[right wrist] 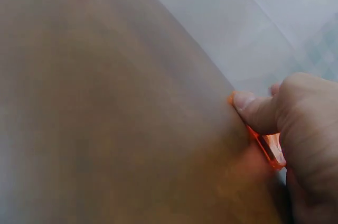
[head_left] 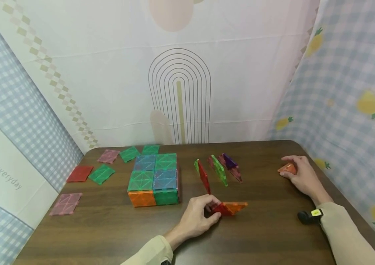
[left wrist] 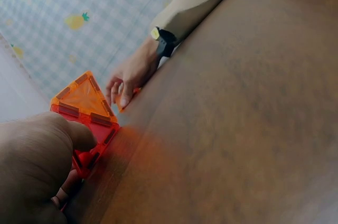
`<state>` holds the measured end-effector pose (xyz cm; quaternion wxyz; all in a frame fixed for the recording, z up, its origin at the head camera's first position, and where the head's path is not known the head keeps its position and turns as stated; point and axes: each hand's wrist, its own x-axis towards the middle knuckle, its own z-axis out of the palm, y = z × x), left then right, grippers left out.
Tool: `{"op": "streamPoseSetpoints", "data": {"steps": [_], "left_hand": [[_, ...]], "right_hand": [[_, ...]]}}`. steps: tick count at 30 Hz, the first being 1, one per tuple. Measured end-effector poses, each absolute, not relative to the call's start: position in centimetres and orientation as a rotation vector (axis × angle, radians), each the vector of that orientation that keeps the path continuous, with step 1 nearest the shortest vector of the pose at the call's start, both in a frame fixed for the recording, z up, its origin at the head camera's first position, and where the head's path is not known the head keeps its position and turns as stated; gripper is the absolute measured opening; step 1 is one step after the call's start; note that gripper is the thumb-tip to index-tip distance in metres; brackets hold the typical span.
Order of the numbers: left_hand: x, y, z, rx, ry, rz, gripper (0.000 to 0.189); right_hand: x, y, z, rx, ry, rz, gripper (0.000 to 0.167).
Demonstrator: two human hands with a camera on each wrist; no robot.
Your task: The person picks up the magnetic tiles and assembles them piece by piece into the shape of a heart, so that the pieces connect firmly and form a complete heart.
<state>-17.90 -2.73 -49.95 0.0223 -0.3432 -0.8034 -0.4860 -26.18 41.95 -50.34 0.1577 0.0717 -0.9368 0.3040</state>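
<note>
My left hand (head_left: 196,217) pinches a translucent red magnetic tile (left wrist: 104,131) between thumb and fingers, low over the table. Joined to that tile's edge is an orange triangular magnetic tile (left wrist: 83,99), pointing away from the hand. Over at the right side of the table, my right hand (head_left: 306,179) grips another orange magnetic tile (head_left: 288,169), partly hidden by the fingers. The right wrist view shows the thumb (right wrist: 252,109) along its edge. Just beyond the left hand a red tile (head_left: 203,175) stands on edge.
Left of centre sits a box built of green, blue and orange square tiles (head_left: 142,180). Flat pink, green (head_left: 102,174) and red squares (head_left: 79,173) lie around its left and back. A green tile (head_left: 219,170) and a purple-pink pair (head_left: 230,162) stand tilted behind. Fabric surrounds the wooden table (head_left: 267,235).
</note>
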Motion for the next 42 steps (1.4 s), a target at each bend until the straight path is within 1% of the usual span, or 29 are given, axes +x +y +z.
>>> {"op": "streamPoseSetpoints", "data": {"steps": [2, 4, 8, 15, 22, 25, 29, 34, 38, 42], "left_hand": [[-17.9, -2.7, -50.0, -1.064, -2.493, -1.505, 0.02], [-17.9, -2.6, -50.0, -1.066, -2.499, -1.507, 0.02], [-17.9, -2.5, -50.0, -1.06, -2.517, -1.519, 0.021], [-17.8, -2.5, -50.0, -1.058, -2.519, -1.526, 0.021], [-17.9, -2.5, -50.1, -1.057, -2.513, -1.515, 0.021], [-17.9, -2.6, -50.0, -1.053, -2.504, -1.506, 0.021], [-17.9, -2.7, -49.8, -1.04, -2.506, -1.498, 0.02], [-17.8, -2.7, -49.7, -1.041, -2.517, -1.496, 0.02], [-17.8, -2.7, -49.8, -1.045, -2.511, -1.508, 0.021], [-17.8, -2.7, -49.5, -1.035, -2.491, -1.545, 0.028]], "right_hand": [[-25.4, 41.8, -50.3, 0.218, -2.671, 0.881, 0.058], [-24.7, 41.5, -50.4, 0.228, -2.669, 0.887, 0.057], [-23.3, 40.2, -50.6, 0.319, -2.615, 1.042, 0.044], [-20.4, 36.3, -50.4, 0.602, -2.541, 1.44, 0.02], [-17.6, 31.3, -50.1, 0.856, -2.575, 1.561, 0.017], [-17.0, 29.7, -50.0, 0.888, -2.605, 1.557, 0.016], [-16.6, 28.4, -49.9, 0.866, -2.64, 1.501, 0.013], [-16.4, 27.9, -49.9, 0.844, -2.65, 1.482, 0.011], [-16.3, 27.9, -49.8, 0.836, -2.65, 1.476, 0.014], [-16.2, 27.9, -49.6, 0.835, -2.653, 1.461, 0.015]]}}
